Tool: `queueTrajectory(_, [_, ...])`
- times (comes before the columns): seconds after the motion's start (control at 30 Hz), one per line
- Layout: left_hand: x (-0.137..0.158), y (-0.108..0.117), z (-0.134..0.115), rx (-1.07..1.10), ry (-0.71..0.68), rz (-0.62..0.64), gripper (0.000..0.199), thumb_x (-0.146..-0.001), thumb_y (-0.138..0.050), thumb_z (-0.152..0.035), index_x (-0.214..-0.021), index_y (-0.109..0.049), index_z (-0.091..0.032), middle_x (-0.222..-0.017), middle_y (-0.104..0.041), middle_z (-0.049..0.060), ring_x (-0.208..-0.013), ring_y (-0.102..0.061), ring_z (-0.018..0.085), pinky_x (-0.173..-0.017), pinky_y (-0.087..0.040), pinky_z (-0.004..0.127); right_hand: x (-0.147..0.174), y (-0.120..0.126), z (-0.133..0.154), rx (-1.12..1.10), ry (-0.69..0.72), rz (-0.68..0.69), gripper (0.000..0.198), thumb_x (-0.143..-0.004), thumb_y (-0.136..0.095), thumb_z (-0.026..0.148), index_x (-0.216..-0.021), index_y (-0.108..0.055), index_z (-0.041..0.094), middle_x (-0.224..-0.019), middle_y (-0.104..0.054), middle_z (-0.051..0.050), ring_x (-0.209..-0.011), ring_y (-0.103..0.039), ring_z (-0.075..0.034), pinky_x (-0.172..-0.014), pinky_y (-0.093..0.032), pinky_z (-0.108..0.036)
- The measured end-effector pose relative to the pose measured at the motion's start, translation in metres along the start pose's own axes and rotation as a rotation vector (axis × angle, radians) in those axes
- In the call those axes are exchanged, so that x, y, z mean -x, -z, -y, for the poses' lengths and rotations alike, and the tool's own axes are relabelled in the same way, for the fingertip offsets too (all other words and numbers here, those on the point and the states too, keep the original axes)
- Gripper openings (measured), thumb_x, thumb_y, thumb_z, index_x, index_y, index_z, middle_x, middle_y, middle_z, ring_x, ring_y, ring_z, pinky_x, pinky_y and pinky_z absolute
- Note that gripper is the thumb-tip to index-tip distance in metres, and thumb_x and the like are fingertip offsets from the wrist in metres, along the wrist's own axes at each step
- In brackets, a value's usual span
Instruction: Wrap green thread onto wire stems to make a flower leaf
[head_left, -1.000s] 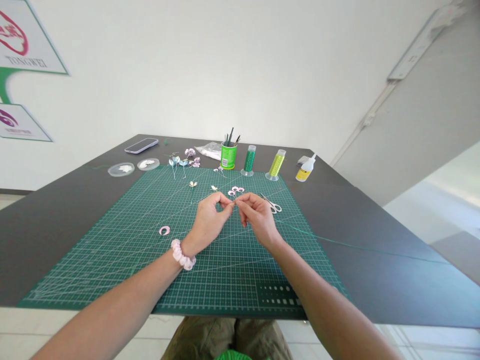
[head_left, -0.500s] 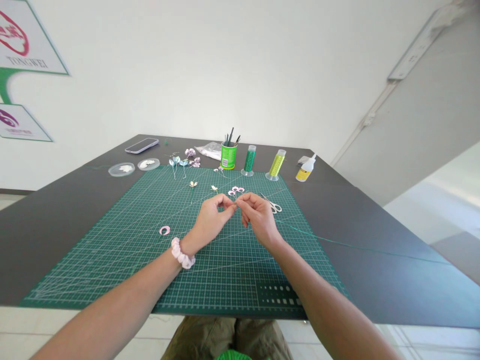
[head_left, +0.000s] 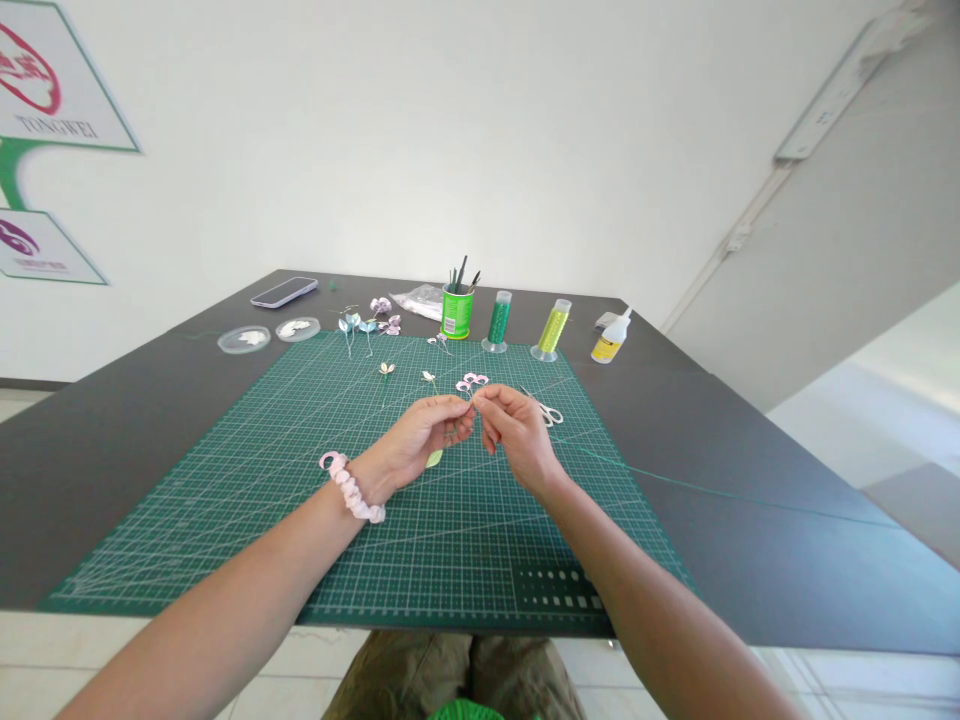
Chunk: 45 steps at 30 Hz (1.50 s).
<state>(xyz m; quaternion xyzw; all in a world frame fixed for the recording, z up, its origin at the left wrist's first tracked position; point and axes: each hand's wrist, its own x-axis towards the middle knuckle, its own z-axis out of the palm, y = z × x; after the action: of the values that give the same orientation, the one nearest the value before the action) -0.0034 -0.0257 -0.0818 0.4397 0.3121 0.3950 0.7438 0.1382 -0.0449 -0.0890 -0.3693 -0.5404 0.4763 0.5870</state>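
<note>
Over the green cutting mat (head_left: 480, 540), my left hand (head_left: 427, 435) and my right hand (head_left: 517, 430) meet with their fingertips pinched together. What lies between the fingertips is too small to make out. A pale green piece (head_left: 434, 458) shows just below my left fingers. A green thread (head_left: 675, 482) runs from the right side of the table toward my right hand. Pink looped petals (head_left: 472, 380) lie just beyond the fingertips, with a small white flower (head_left: 428, 376) to their left. Scissors (head_left: 551, 413) with white handles are partly hidden behind my right hand.
Along the back stand a green can (head_left: 456, 312) of tools, a dark green spool (head_left: 498, 322), a yellow-green spool (head_left: 553, 330) and a glue bottle (head_left: 611, 337). Blue flowers (head_left: 358, 326), shallow dishes (head_left: 244, 340) and a phone (head_left: 285, 292) are at the left. A pink ring-shaped petal (head_left: 328, 459) lies by my left wrist.
My left hand has turned and its wrist has shifted left and slightly lower, baring the pale green piece below it. My right hand stays nearly still.
</note>
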Motion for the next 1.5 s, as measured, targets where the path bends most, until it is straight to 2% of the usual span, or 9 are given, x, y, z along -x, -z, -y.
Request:
queueTrajectory(0.3, [-0.0024, 0.0018, 0.0005, 0.057, 0.035, 0.009, 0.020, -0.061, -0.079, -0.025, -0.062, -0.062, -0.014, -0.063, -0.056, -0.002, -0.064, -0.052, 0.009, -0.069, -0.042, 0.025, -0.0002, 0.0003, -0.0019, -0.010, -0.001, 0.006, 0.018, -0.079, -0.063, 0.035, -0.069, -0.058, 0.020, -0.041, -0.039, 0.012, -0.031, -0.035, -0.006, -0.034, -0.033, -0.019])
queueTrajectory(0.57, [-0.0016, 0.0007, 0.0001, 0.031, -0.008, -0.048, 0.021, -0.062, -0.078, -0.024, -0.059, -0.060, -0.014, -0.064, -0.057, -0.003, -0.066, -0.053, 0.009, -0.075, -0.044, 0.026, 0.0005, 0.0003, -0.0033, -0.016, -0.021, -0.032, 0.014, -0.079, -0.059, 0.031, -0.074, -0.060, 0.019, -0.042, -0.042, 0.011, -0.032, -0.037, -0.006, -0.035, -0.033, -0.019])
queueTrajectory(0.77, [-0.0020, -0.0001, 0.0019, -0.011, -0.062, -0.097, 0.020, -0.062, -0.077, -0.024, -0.058, -0.060, -0.015, -0.064, -0.057, -0.002, -0.069, -0.054, 0.010, -0.077, -0.044, 0.027, 0.0007, 0.0001, -0.0023, 0.036, -0.039, -0.071, 0.016, -0.078, -0.061, 0.031, -0.068, -0.055, 0.020, -0.045, -0.046, 0.010, -0.033, -0.039, -0.006, -0.035, -0.033, -0.019])
queueTrajectory(1.5, [-0.0004, -0.0044, 0.0034, -0.179, -0.180, -0.160, 0.014, -0.063, -0.072, -0.024, -0.058, -0.062, -0.016, -0.060, -0.057, -0.002, -0.063, -0.048, 0.011, -0.069, -0.038, 0.027, 0.0009, 0.0000, 0.0010, 0.076, -0.038, -0.070, 0.017, -0.078, -0.061, 0.032, -0.068, -0.056, 0.020, -0.043, -0.046, 0.009, -0.035, -0.038, -0.007, -0.037, -0.033, -0.020])
